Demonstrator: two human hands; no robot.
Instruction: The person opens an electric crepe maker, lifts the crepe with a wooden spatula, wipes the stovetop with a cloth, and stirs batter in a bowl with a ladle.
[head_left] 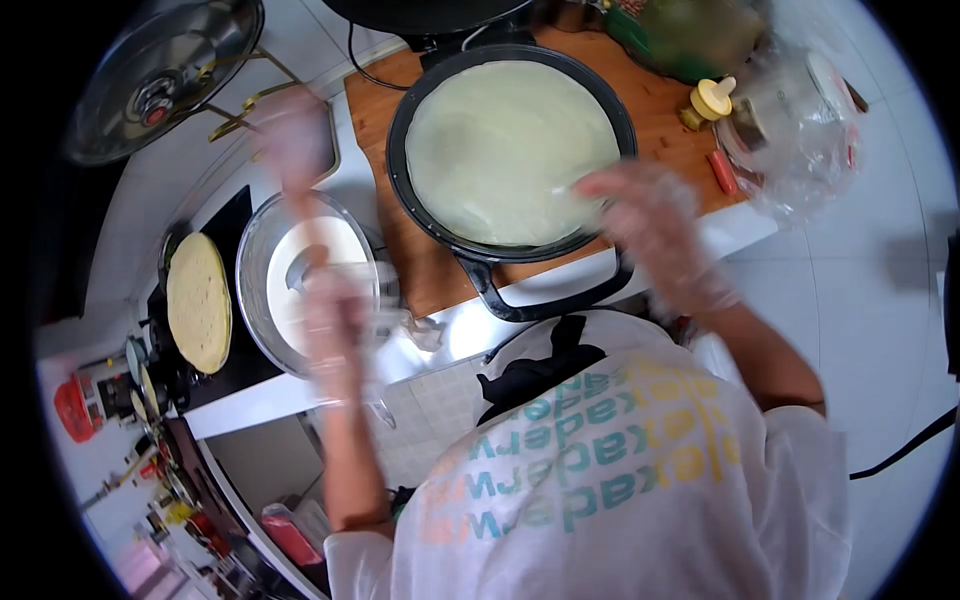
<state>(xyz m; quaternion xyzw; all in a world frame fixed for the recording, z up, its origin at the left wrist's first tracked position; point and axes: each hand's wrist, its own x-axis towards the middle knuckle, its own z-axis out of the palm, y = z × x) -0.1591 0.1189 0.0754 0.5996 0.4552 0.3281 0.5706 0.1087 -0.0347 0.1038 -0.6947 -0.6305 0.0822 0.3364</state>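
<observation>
My left hand (pixel 338 325), in a clear plastic glove and blurred by motion, is closed around the handle of a paddle-shaped tool (pixel 290 130), whose broad pinkish head points away from me. Under this hand a metal bowl (pixel 252 270) holds white batter (pixel 335 240), with a metal ladle (pixel 299 270) dipped in it. A thin pale crepe (pixel 510 150) covers most of a round black griddle (pixel 397 190). Over the griddle's right edge, my gloved right hand (pixel 650 215) reaches with fingers stretched toward the crepe; blur hides whether they touch it.
A wooden board (pixel 660 130) lies under the griddle. On it stands a yellow-capped bottle (pixel 708 103) beside a clear plastic bag (pixel 800 130). At left, a cooked flatbread (pixel 198 303) sits near the bowl, and a glass lid (pixel 160 85) rests at upper left.
</observation>
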